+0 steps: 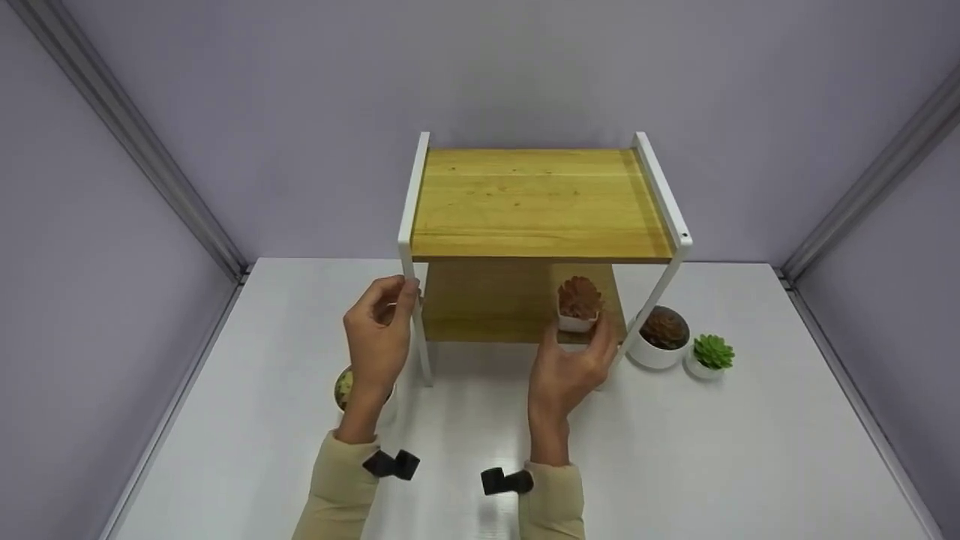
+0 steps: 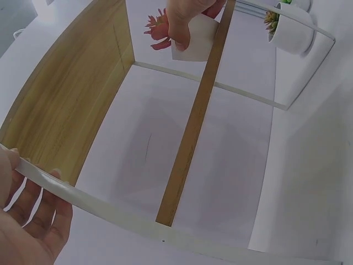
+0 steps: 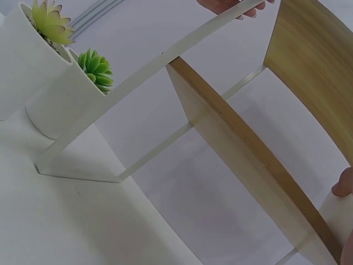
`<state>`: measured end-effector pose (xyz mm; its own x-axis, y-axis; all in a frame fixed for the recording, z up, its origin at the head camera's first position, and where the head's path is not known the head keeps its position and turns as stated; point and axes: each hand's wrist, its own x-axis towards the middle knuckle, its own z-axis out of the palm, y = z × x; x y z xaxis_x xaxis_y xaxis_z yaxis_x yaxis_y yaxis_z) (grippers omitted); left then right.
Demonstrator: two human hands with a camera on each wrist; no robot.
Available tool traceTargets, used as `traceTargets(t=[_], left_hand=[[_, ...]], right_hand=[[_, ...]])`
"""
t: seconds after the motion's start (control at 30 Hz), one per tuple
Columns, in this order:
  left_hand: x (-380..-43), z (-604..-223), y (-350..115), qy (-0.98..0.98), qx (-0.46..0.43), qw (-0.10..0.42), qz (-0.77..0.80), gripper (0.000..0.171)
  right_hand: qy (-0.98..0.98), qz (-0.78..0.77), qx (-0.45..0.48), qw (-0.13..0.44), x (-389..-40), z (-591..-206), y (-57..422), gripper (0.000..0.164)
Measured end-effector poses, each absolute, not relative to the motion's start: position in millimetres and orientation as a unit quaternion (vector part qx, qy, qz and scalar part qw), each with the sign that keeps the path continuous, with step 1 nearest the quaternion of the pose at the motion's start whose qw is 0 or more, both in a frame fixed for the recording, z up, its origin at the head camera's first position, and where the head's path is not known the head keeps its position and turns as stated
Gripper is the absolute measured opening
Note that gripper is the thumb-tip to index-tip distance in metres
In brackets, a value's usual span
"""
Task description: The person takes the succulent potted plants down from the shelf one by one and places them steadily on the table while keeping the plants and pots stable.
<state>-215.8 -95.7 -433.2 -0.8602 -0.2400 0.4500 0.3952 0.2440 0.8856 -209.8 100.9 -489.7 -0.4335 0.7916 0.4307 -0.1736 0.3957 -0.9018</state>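
Note:
My right hand (image 1: pixel 568 373) grips a small potted succulent (image 1: pixel 578 304) from the front, at the right part of the lower board (image 1: pixel 487 300). The plant is reddish, in a square white pot (image 2: pixel 196 38); the left wrist view shows thumb and fingers around it, beside the edge of the lower board. A two-tier shelf with wooden boards and a white frame (image 1: pixel 414 191) stands before me. With thumb and fingers on either side, my left hand (image 1: pixel 381 330) holds its front left post (image 2: pixel 94 204), just below the upper board (image 1: pixel 525 202).
Right of the shelf stand a round white pot with a dark reddish-brown succulent (image 1: pixel 664 330) and a smaller bright green succulent (image 1: pixel 712 352). Another potted plant (image 1: pixel 344 388) is partly hidden behind my left wrist. Pale walls enclose the white table (image 1: pixel 765 450).

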Motion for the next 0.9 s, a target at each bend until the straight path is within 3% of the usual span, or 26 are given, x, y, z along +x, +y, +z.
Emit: traceTargets(t=[0.9], left_hand=[[-217.2, -436.2, -96.2, -0.749, -0.058, 0.261, -0.607, 0.021]], right_hand=[[-0.673, 0.507, -0.209, 0.496, -207.9, -492.1, 102.4, 0.056]])
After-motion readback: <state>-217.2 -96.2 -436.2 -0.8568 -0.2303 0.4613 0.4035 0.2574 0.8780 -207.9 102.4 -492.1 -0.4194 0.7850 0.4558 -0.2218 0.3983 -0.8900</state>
